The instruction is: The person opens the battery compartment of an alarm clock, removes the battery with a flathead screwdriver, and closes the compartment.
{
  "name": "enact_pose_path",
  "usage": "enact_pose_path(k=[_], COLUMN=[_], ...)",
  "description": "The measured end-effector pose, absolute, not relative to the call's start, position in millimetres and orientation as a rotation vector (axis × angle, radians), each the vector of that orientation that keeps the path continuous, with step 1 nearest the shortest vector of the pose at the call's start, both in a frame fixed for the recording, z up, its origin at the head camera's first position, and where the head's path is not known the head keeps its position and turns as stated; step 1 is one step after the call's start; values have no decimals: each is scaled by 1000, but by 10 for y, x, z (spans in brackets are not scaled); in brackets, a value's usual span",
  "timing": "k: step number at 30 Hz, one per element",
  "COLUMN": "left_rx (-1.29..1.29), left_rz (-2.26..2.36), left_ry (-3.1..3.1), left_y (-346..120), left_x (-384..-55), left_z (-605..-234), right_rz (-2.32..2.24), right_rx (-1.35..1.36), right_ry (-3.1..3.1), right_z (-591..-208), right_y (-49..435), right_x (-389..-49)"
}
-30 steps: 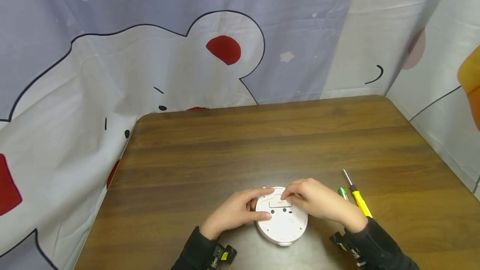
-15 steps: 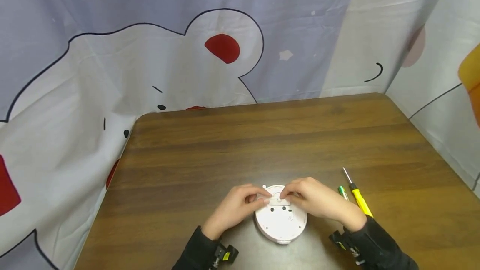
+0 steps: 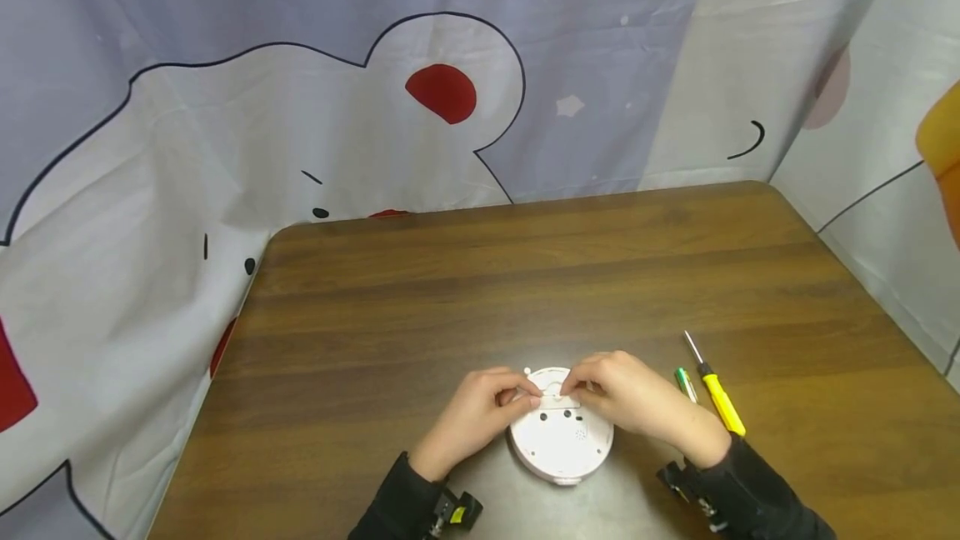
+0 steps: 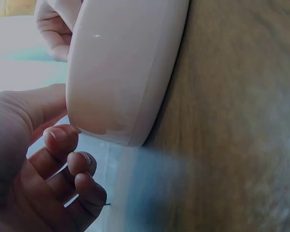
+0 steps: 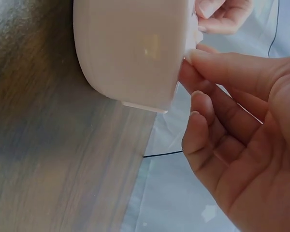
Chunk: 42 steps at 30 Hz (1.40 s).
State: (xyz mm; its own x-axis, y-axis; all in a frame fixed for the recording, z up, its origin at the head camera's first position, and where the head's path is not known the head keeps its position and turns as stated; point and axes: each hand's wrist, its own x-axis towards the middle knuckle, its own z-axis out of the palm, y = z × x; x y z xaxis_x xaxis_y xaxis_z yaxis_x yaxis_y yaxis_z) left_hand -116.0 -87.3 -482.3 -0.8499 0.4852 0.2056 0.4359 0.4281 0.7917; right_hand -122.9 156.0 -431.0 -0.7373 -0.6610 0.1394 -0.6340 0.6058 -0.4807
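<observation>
A round white device (image 3: pixel 562 450) lies on the table, its face with dark holes and a small grille turned up. Near its far edge is a rectangular battery cover (image 3: pixel 560 403). My left hand (image 3: pixel 476 411) pinches the cover's left end between thumb and forefinger. From the other side, my right hand (image 3: pixel 630 397) pinches at its right part, fingertips bent down. The right wrist view has the right hand (image 5: pixel 246 121) with thumb and forefinger together at the edge of the device's face. In the left wrist view, the device's side wall (image 4: pixel 125 67) hides the cover.
To the right of my right hand lies a screwdriver (image 3: pixel 722 401) with a yellow handle, its tip pointing away. Beside it is a slim green-and-white battery (image 3: pixel 686 384), partly behind the wrist. A printed curtain (image 3: pixel 337 123) hangs beyond the wooden table (image 3: pixel 390 298).
My left hand has left the device's left rim, and its thumb and forefinger have come together at the battery cover. The right hand stays at nearly the same spot.
</observation>
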Motion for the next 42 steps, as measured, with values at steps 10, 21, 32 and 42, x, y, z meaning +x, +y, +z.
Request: enact_pose_path(k=[10, 21, 32, 42], left_rx=[824, 810, 827, 847], left_rz=[1338, 1287, 1303, 1264], left_ry=[2727, 2740, 2764, 2802], left_y=[-826, -807, -796, -775], left_x=[-1145, -1138, -1137, -1130], left_z=[-4810, -4807, -4833, -4816], right_rz=[-800, -786, -822, -873], right_rx=[-1112, -1140, -1191, -1243], right_ry=[2847, 2930, 2982, 3010], right_z=[-4324, -4424, -4494, -4563], right_y=[1535, 1548, 1567, 1586], right_x=[-1157, -1108, -1088, -1072])
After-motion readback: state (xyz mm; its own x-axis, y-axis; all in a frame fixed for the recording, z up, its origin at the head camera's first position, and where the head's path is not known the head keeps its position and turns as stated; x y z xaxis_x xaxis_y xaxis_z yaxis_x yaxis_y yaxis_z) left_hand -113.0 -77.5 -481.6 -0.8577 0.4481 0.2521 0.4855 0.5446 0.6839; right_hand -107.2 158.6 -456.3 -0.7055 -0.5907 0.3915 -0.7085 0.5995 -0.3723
